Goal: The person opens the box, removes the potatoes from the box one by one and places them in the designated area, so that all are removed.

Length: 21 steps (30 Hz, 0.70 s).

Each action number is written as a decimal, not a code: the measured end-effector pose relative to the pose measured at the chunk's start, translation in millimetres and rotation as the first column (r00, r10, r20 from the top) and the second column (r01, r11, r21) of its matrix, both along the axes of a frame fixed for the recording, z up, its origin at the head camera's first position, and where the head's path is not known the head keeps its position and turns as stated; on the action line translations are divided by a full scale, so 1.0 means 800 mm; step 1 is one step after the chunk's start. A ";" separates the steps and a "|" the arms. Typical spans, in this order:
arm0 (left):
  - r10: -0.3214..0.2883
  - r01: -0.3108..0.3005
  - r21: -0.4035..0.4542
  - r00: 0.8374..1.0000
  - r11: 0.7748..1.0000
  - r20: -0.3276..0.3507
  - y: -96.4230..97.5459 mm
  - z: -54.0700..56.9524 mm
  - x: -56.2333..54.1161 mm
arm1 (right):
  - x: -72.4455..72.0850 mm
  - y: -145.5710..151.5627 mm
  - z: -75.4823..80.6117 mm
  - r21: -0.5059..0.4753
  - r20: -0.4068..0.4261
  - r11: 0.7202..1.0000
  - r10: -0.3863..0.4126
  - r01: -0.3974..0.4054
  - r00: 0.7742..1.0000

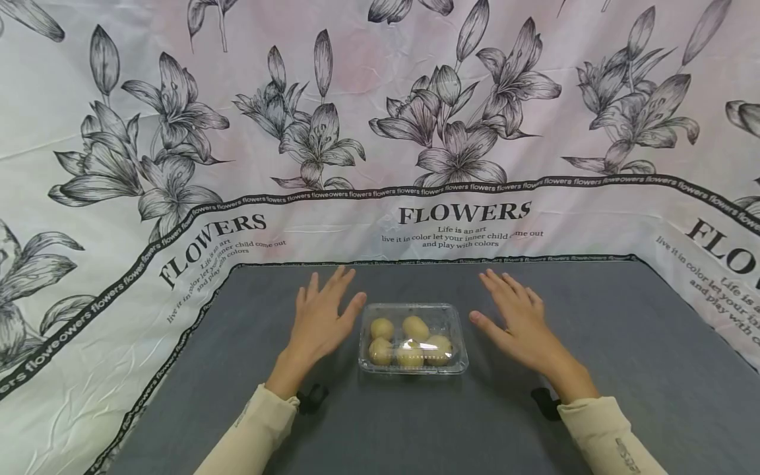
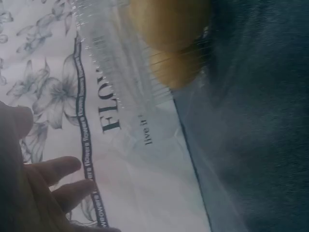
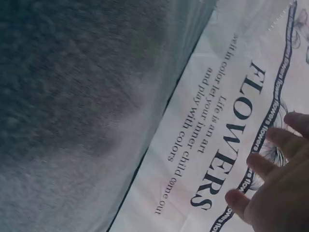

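The clear plastic box point(image 1: 413, 371) of yellowish round pieces point(image 1: 439, 349) is resting on the grey surface point(image 1: 415, 429) between both hands, the left hand point(image 1: 323, 326) and right hand point(image 1: 519, 326) hovering just beside the box with their fingers spread wide.

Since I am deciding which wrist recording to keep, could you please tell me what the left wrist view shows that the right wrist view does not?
Of the two, only the left wrist view shows the left hand and two round yellowish items. Only the right wrist view shows the right hand, the whole word FLOWERS and the readable line "Life is an art". Both show part of the flower-printed cloth and the grey surface.
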<state>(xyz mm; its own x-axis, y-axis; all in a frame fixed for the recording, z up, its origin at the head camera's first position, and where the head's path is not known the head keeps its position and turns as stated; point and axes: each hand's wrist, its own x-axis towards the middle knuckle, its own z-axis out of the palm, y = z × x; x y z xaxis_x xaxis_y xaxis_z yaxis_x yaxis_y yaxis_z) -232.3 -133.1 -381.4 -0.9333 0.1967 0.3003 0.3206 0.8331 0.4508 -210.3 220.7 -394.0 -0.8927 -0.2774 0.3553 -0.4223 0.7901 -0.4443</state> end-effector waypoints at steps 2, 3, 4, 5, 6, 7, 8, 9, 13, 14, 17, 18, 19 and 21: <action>-0.015 0.015 0.024 1.000 1.000 0.007 0.000 -0.004 0.001 | 0.001 -0.001 -0.005 -0.009 0.001 1.000 0.022 -0.022 1.000; -0.022 0.021 0.034 1.000 0.999 0.011 0.000 -0.006 0.001 | 0.002 -0.001 -0.007 -0.008 0.002 1.000 0.030 -0.030 1.000; -0.028 0.027 0.044 1.000 0.999 0.014 -0.001 -0.007 0.002 | 0.002 -0.001 -0.010 -0.012 0.006 0.999 0.038 -0.038 0.999; -0.035 0.034 0.053 0.999 0.998 0.017 -0.001 -0.008 0.004 | 0.002 -0.002 -0.011 -0.013 0.010 0.999 0.044 -0.044 0.999; -0.042 0.041 0.060 0.999 0.997 0.019 -0.001 -0.010 0.004 | 0.003 -0.002 -0.013 -0.014 0.015 0.999 0.048 -0.048 0.999; -0.049 0.048 0.065 0.999 0.997 0.021 -0.002 -0.011 0.005 | 0.004 -0.003 -0.014 -0.015 0.019 0.999 0.052 -0.052 0.998; -0.054 0.052 0.065 0.998 0.996 0.023 -0.002 -0.013 0.006 | 0.005 -0.004 -0.016 -0.015 0.025 0.998 0.057 -0.057 0.998; -0.059 0.057 0.066 0.998 0.996 0.025 -0.003 -0.014 0.007 | 0.007 -0.004 -0.016 -0.016 0.031 0.998 0.062 -0.061 0.998; -0.078 0.077 0.028 0.995 0.997 0.054 -0.004 -0.018 0.008 | 0.013 -0.007 -0.018 -0.014 0.058 0.997 0.080 -0.079 0.995; -0.084 0.084 0.013 0.994 0.996 0.073 -0.004 -0.019 0.009 | 0.014 -0.007 -0.018 -0.010 0.065 0.997 0.083 -0.083 0.994; -0.109 0.114 -0.026 0.983 0.993 0.148 -0.006 -0.023 0.011 | 0.017 -0.009 -0.020 0.010 0.082 0.996 0.090 -0.091 0.993; -0.117 0.125 -0.038 0.977 0.991 0.176 -0.007 -0.024 0.012 | 0.018 -0.010 -0.021 0.014 0.090 0.996 0.092 -0.094 0.992; -0.125 0.137 -0.046 0.971 0.990 0.203 -0.008 -0.025 0.013 | 0.019 -0.011 -0.021 0.017 0.099 0.995 0.096 -0.098 0.990; -0.142 0.159 -0.053 0.961 0.986 0.238 -0.009 -0.028 0.013 | 0.020 -0.013 -0.022 0.026 0.113 0.994 0.105 -0.108 0.988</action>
